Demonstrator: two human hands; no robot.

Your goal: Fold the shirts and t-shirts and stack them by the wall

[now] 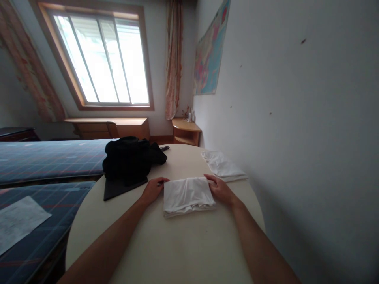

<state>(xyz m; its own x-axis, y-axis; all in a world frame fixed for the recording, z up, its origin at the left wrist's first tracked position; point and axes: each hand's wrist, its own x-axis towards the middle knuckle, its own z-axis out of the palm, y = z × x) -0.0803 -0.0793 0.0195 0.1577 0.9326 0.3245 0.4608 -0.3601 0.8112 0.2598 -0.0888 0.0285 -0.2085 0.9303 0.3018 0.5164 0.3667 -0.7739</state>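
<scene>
A white cloth garment, folded into a small rectangle, lies on the cream round table. Its exact kind cannot be made out. My left hand pinches its far left corner between thumb and fingers. At the far right corner, my right hand grips the cloth in the same way, some fingers hidden beneath or behind it. The top face shows soft creases, and layered, wavy edges show along the near side.
A second folded white cloth rests at the table's right, near the wall. A black garment heap lies on a dark flat board at the left. Beds with plaid mattresses stand left; a paper sheet lies on the nearer one.
</scene>
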